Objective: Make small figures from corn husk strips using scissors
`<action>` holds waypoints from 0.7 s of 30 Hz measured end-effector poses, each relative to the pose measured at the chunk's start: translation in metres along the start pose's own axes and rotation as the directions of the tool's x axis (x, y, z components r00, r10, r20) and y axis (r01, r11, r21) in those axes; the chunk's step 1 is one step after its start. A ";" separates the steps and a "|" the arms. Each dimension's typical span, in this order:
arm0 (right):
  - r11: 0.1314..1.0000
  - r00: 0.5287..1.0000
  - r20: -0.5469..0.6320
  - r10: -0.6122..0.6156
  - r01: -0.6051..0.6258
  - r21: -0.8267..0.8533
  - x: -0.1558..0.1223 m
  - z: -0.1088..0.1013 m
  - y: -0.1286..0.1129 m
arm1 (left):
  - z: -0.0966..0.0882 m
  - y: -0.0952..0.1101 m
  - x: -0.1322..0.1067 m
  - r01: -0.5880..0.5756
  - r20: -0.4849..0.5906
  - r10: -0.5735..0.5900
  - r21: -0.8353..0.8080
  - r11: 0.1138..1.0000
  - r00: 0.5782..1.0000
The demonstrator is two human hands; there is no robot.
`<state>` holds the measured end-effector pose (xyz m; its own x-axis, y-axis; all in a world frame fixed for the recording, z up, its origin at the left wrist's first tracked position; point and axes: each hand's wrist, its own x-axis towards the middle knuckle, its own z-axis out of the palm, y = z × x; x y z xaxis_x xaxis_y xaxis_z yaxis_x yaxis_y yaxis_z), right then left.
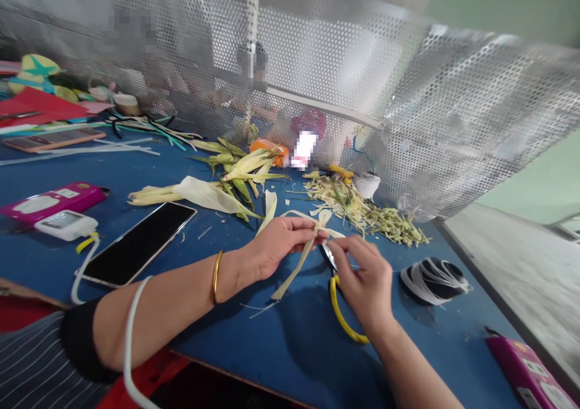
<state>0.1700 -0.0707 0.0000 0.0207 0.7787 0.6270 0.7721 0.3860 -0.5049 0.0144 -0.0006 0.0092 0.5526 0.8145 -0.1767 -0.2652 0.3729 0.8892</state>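
Observation:
My left hand (281,240), with a gold bangle at its wrist, pinches strips of pale corn husk (296,270). The strips cross at its fingertips, and one long end hangs down over the table. Close beside it, my right hand (365,273) is closed in a pinch; what lies between its fingertips is too small to make out. Scissors with yellow handles (339,312) are under my right hand, which partly hides them. To the right stands a black spool wound with white thread (432,281).
Corn husks (208,196) and a heap of husk scraps (362,209) lie at the back of the blue table (181,330). A phone (142,243) and a magenta device (57,202) are at left; another magenta device (532,370) is at right. Perforated sheeting (317,52) hangs behind.

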 end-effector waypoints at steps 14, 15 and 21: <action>0.939 0.973 0.202 0.111 -0.169 0.301 -0.005 0.020 -0.004 | 0.006 -0.005 -0.001 -0.108 -0.040 0.108 0.001 0.994 0.993; 0.937 0.972 0.211 0.101 -0.164 0.307 -0.004 0.019 -0.005 | 0.006 -0.004 -0.001 -0.117 -0.042 0.117 0.004 0.993 0.992; 0.933 0.969 0.240 0.052 -0.133 0.336 -0.004 0.018 -0.005 | 0.005 -0.006 -0.001 -0.165 -0.049 0.167 0.032 0.986 0.985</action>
<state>0.1551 -0.0671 -0.0109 -0.0921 0.8938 0.4390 0.5040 0.4221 -0.7536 0.0191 -0.0053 0.0063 0.4610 0.8862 -0.0467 -0.3271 0.2186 0.9194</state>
